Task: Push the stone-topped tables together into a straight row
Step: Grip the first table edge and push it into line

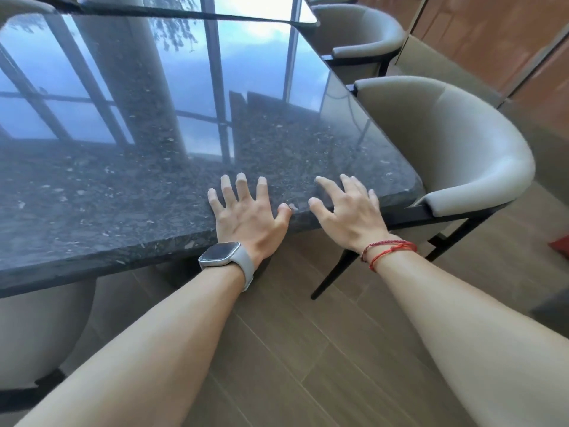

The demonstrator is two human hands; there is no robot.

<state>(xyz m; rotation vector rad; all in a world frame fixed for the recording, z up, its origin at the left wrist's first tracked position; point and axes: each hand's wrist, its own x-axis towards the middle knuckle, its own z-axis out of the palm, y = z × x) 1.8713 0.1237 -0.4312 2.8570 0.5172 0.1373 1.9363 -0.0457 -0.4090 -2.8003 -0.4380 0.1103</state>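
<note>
A dark polished stone-topped table (123, 180) fills the left and middle of the view, its glossy top mirroring windows and a column. A second stone-topped table (252, 7) lies beyond it at the top, with a narrow dark gap between the two tops. My left hand (246, 212), with a watch on the wrist, lies flat with fingers spread on the near edge of the near table. My right hand (348, 208), with red cords on the wrist, has its fingers spread on the same edge, close to the table's right corner.
A beige curved-back chair (462, 149) stands at the table's right side, close to the corner. Another such chair (363, 29) stands further back. Part of a third chair (40, 328) sits under the near edge at left. Wood-look floor (308, 349) lies below my arms.
</note>
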